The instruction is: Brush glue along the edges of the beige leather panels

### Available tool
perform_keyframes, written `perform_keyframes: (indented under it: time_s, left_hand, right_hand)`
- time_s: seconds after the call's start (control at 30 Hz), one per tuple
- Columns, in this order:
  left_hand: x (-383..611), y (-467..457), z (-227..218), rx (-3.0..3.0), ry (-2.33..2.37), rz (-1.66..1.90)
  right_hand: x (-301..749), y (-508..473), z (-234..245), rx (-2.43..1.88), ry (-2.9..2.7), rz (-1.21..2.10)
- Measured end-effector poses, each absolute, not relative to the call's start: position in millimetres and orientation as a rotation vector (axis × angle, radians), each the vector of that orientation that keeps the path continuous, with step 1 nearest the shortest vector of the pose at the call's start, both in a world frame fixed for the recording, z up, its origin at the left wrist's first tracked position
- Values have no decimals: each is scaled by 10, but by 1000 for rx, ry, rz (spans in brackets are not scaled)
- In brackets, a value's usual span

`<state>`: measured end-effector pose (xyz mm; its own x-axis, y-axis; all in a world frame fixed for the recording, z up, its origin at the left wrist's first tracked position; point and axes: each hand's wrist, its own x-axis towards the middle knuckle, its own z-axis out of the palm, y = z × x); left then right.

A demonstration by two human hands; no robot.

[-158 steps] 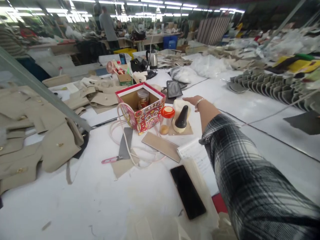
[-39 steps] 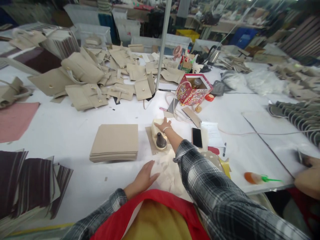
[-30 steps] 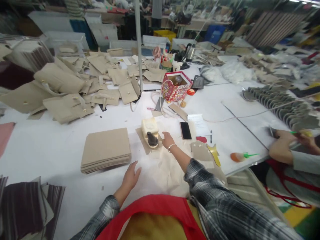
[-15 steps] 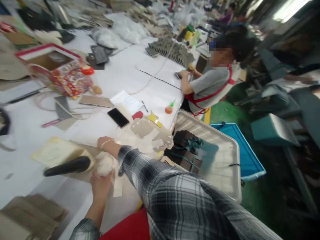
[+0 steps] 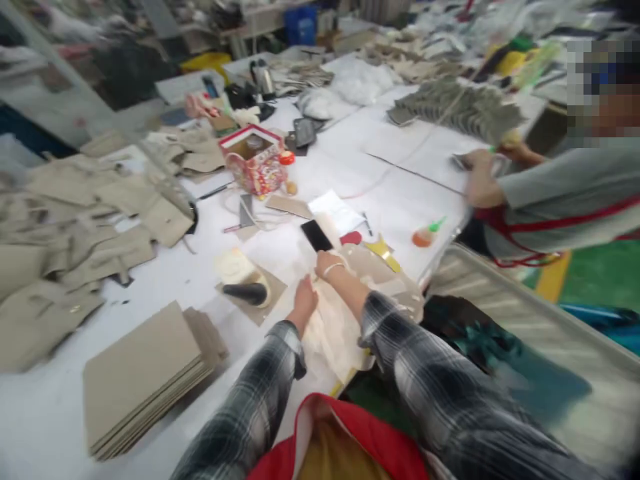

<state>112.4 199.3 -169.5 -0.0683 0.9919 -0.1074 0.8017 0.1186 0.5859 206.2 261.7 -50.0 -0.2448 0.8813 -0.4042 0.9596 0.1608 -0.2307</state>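
A thin, pale cream sheet (image 5: pixel 325 327), fabric-like, hangs toward me from my hands over the table's front edge. My left hand (image 5: pixel 304 303) is closed in a pinch at its upper left edge. Close beside it, my right hand (image 5: pixel 327 265), with a white band at the wrist, grips the top of the sheet. The fingertips are partly hidden. Just beyond the right hand lies a black phone (image 5: pixel 316 236). To the left stands a cream tub (image 5: pixel 234 267) with a black handle (image 5: pixel 245 293), on a beige piece. Beige cut pieces (image 5: pixel 400 280) lie right of the sheet.
A stack of beige panels (image 5: pixel 140 373) sits at the front left, with loose beige pieces (image 5: pixel 100 193) behind. A patterned box (image 5: pixel 255 160), a yellow piece (image 5: pixel 384 252) and a small glue bottle (image 5: pixel 426 233) stand farther back. A co-worker (image 5: pixel 550 193) sits at right, beside a plastic bin (image 5: pixel 525 293).
My view has swung left. The pale sheet, bunched up between my hands before, is now spread out and hangs down. Both hands have moved away from the black-handled tub.
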Motion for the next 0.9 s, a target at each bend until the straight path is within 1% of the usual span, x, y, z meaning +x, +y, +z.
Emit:
perform_keyframes:
  time_s: [0.1,0.17,0.2,0.27,0.33,0.47,0.57,0.7,0.8,0.9]
  left_hand:
    - [1002,1932,-1737,1723,2009,308]
    - [931,1822,-1711,1701,2023,303]
    - [898,1755,-1684,1722,2010,331]
    - [819,1601,-1619,1827,1969,412]
    - [709,1406,-1564,1943,1938,500]
    - [372,825,-1562,1952,1960,579]
    - [78,285,-1666,1837,1974,584]
    - [-194,-339,-1864,1541,2076,595]
    - [-252,-638,-2006,1369,2123,626]
    - [-239,-805,-2141,1260,2141,620]
  right_hand:
    - [1865,2743,-607,1868,2403,-433]
    - [1626,2713,-652,1768,2641,-327]
    - [1478,2661,-679,1622,2758,-352]
    - [1148,2514,-763,1265,2868,-535]
    - [821,2366,-888,1107,2852,-687]
    - [413,2241,-1076,1294,2834,-720]
    - [381,2322,-1017,1381,2932,-818]
    - [551,2614,-820,1643,2939,-1127]
    - [714,2970,-782,1931,2739,-1591]
    - [806,3370,-880,2056,2416,-2103]
